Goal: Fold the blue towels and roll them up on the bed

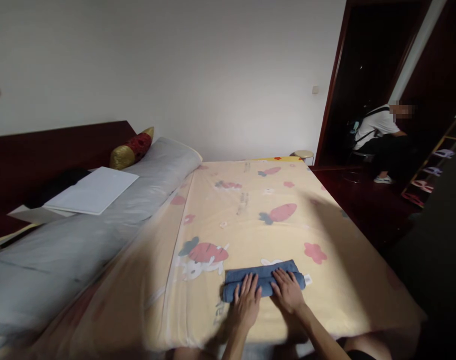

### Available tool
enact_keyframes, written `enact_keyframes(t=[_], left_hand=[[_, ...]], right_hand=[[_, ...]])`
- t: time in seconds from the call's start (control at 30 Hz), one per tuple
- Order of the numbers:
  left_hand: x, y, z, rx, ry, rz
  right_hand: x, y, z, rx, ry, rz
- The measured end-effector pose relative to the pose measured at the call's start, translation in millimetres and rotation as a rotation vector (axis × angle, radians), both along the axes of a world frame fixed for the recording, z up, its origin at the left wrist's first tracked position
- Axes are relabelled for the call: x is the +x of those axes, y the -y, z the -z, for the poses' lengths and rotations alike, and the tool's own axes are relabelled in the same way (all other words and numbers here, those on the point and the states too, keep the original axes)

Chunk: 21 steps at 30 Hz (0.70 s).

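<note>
A blue towel [264, 273] lies partly rolled across the near part of the bed, with a flat strip beyond the roll and a small white label [308, 279] at its right end. My left hand [248, 296] rests on the left half of the roll, fingers stretched out and palm down. On the right half lies my right hand [288, 290], its fingers also extended over the cloth. Both hands press from above and neither is wrapped around the towel. The towel's underside is hidden.
The yellow bed sheet [246, 225] has carrot and rabbit prints. Along the left run a long grey bolster [137, 200], a white board [94, 190] and a red-gold cushion [133, 147]. A seated person [378, 127], a round stool [304, 154] and a shoe rack [430, 172] are at right.
</note>
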<state>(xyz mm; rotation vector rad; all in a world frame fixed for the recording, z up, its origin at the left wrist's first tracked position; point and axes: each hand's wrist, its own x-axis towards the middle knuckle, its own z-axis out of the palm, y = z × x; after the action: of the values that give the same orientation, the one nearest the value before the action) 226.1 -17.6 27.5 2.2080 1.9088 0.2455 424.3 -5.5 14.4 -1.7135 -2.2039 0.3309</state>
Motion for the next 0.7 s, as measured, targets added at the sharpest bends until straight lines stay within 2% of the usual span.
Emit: enact_keyframes(t=[0.1, 0.17, 0.23, 0.33, 0.4, 0.47, 0.57, 0.6, 0.7], left_hand=[[-27.4, -11.1, -1.8, 0.000, -0.067, -0.162], [-37.5, -16.7, -1.6, -0.001, -0.091, -0.212], [-37.1, -21.1, -1.5, -0.008, -0.113, -0.246], [-21.8, -24.6, -3.9, -0.018, -0.155, -0.284], [-9.6, -24.6, -6.6, -0.003, -0.144, -0.219], [-3.0, -24.1, -9.1, -0.005, -0.095, -0.097], [-11.8, -26.3, -11.6, -0.073, -0.030, 0.044], [-19.4, -27.9, -11.8, -0.094, -0.031, 0.024], [-47.0, -32.8, -9.8, -0.093, -0.086, -0.171]], right_hand=[[34.3, -7.1, 3.3, -0.020, 0.017, 0.135], [50.0, -7.7, 6.4, -0.030, 0.038, 0.186], [53.8, -7.4, 7.8, -0.037, 0.072, 0.231], [38.3, -8.1, 5.1, -0.012, 0.097, 0.303], [20.4, -9.0, 1.6, 0.020, 0.063, 0.246], [4.1, -9.7, -1.0, 0.024, 0.020, 0.109], [-4.1, -11.0, -1.4, -0.002, -0.005, 0.023], [-1.2, -11.6, -0.6, -0.004, -0.005, 0.039], [19.7, -13.7, 4.1, -0.002, -0.006, 0.113]])
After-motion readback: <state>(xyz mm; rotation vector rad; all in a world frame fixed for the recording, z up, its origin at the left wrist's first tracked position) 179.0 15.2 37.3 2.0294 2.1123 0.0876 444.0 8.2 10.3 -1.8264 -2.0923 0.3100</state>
